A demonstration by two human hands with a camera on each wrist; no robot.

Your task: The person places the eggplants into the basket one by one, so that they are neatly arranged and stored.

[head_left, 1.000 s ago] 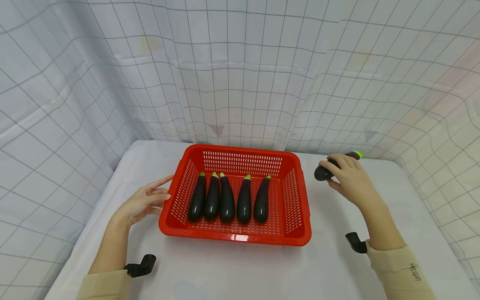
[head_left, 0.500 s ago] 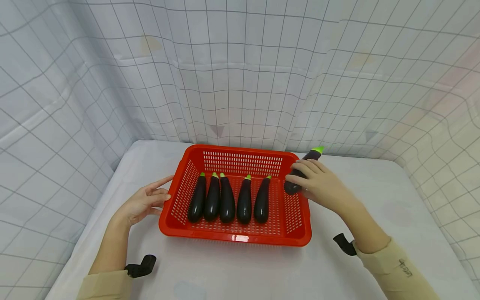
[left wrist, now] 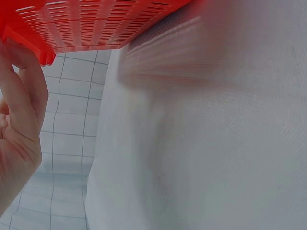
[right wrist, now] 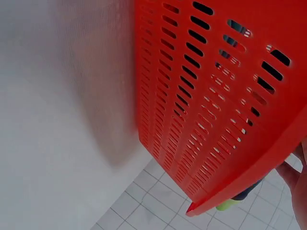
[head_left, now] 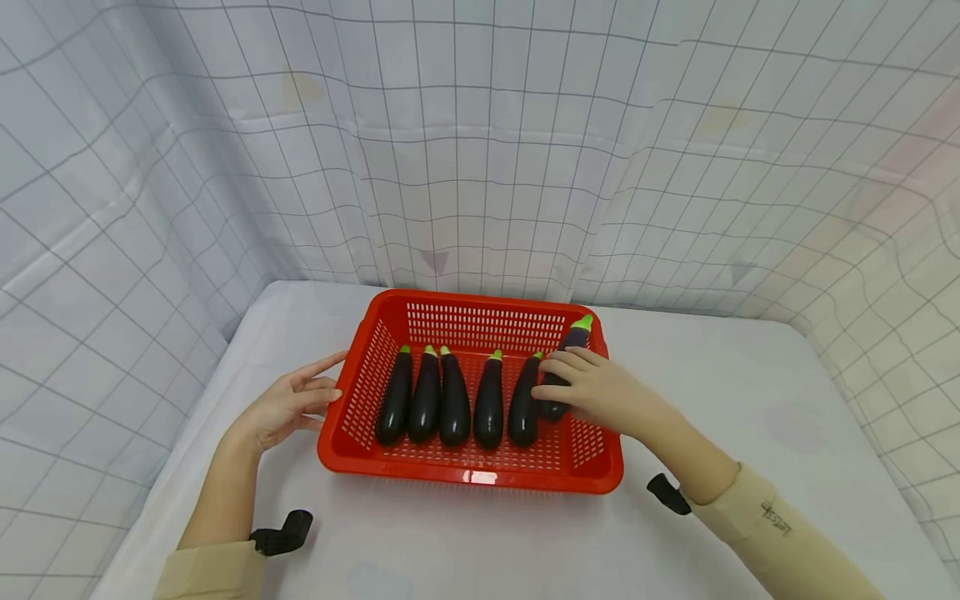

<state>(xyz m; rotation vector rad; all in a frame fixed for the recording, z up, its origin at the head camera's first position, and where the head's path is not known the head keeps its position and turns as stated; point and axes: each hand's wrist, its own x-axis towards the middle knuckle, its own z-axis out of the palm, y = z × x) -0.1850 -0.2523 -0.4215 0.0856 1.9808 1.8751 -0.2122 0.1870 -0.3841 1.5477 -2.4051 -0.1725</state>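
In the head view, my right hand (head_left: 588,385) grips a dark eggplant (head_left: 575,337) with a green stem end. It is inside the right part of a red plastic basket (head_left: 480,477), tilted, its stem end near the back right corner. My fingers cover its middle. Left of it, several eggplants (head_left: 489,404) lie side by side, stems toward the back. My left hand (head_left: 288,406) touches the basket's left rim with spread, relaxed fingers; in the left wrist view those fingers (left wrist: 24,91) meet the rim from outside. The right wrist view shows the slotted basket wall (right wrist: 192,96) and the held eggplant's stem end (right wrist: 228,204).
The basket stands on a table with a white cloth (head_left: 480,542). White curtains with a grid pattern (head_left: 480,167) hang behind the table and on both sides. A black device (head_left: 283,533) is strapped to the left wrist, another (head_left: 669,494) to the right.
My right hand has carried the eggplant leftward from beside the basket, over the right rim and down into the basket. The left hand and the basket have stayed in place.
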